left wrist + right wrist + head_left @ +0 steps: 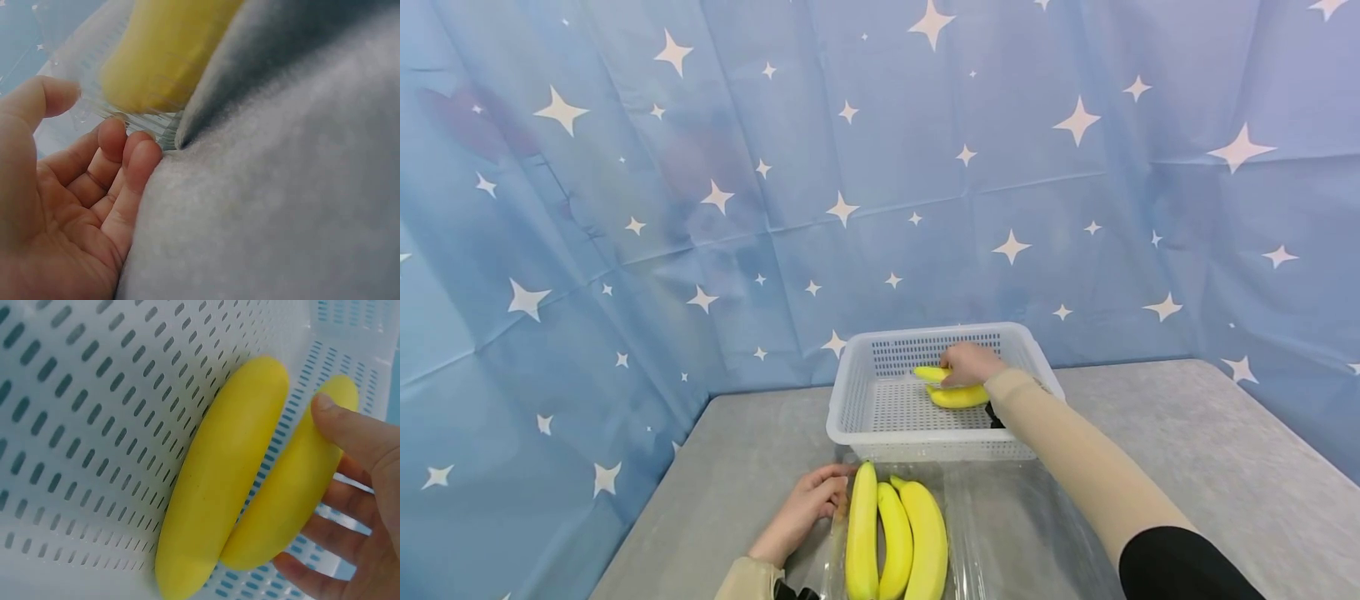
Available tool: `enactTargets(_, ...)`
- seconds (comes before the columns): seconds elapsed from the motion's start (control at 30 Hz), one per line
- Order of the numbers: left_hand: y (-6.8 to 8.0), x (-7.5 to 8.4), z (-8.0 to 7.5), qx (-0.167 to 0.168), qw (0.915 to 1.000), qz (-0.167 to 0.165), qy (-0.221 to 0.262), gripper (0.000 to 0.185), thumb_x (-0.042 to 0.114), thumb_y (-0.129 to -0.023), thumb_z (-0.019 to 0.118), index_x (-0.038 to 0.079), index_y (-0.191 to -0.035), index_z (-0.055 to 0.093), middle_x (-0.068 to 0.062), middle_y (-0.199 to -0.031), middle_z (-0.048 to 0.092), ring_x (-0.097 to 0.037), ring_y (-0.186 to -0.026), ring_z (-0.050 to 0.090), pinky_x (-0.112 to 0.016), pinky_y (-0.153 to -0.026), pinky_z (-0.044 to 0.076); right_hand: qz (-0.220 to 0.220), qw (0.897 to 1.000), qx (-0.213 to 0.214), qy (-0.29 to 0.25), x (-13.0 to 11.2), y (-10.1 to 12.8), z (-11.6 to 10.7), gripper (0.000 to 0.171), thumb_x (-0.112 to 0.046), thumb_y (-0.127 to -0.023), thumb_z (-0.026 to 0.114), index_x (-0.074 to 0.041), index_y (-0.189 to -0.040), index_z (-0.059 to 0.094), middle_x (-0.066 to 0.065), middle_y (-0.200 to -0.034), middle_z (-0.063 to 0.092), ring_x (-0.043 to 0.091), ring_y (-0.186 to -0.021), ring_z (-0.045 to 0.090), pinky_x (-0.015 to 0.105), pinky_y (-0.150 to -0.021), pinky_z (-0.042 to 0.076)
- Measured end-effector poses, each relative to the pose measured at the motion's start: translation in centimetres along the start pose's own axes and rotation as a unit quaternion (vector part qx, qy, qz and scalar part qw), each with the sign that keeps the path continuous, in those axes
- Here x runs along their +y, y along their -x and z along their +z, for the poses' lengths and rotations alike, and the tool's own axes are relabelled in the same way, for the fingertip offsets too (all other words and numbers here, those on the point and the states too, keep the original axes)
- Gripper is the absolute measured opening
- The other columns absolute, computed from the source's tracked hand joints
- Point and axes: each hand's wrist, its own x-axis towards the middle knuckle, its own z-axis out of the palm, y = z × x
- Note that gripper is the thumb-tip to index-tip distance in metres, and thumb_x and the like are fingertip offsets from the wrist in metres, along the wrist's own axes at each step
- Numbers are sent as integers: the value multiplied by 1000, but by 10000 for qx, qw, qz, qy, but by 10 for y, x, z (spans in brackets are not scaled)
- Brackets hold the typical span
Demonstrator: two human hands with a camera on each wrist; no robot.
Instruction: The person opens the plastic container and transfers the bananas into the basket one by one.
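Inside the white basket, my right hand grips a yellow banana, thumb on one side and fingers curled round the other. A second banana lies right beside it on the basket floor. My left hand is at the upper left edge of a clear plastic bag. In the left wrist view its fingertips are loosely bent by the plastic, and the thumb stands apart from them. Three bananas lie side by side lengthwise on the left part of the bag.
The perforated white basket stands at the back of the grey table, just beyond the bag. A blue curtain with white stars hangs behind the table and along its left side.
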Motion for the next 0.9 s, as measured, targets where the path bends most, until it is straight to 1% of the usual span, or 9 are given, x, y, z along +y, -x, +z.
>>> enactTargets(0.23,-1,-2,-1,-22,10000,9,-12,43,22,-98,54,-8,-129,55,-3,-80,60,-11,-68,55,-24,-58,50,31,9997,-244,25,1,1,2,33,-21,-84,76,-9,-115,71,5,-114,66,24,-103,61,42,-87,50)
enactTargets(0.33,-1,-3,-1,-25,10000,34,-32,43,22,-98,54,-8,-129,55,-3,-80,61,-11,-68,56,-24,-58,51,26,9996,-286,-23,1,0,2,34,-18,-84,76,-9,-116,70,6,-116,65,25,-107,59,43,-90,49)
enactTargets(0.6,0,-2,0,-5,10000,4,30,43,21,-98,55,-8,-130,54,-3,-79,60,-11,-68,55,-24,-58,50,28,9994,-355,-5,2,0,3,33,-11,-86,73,-9,-118,69,7,-119,64,27,-110,58,44,-92,48)
enactTargets(0.9,0,-1,0,45,10000,-14,9,43,22,-98,54,-8,-129,55,-3,-80,60,-12,-69,55,-25,-59,50,-44,9993,-353,99,0,2,1,32,-10,-87,71,-8,-118,69,8,-118,65,27,-110,59,44,-90,49)
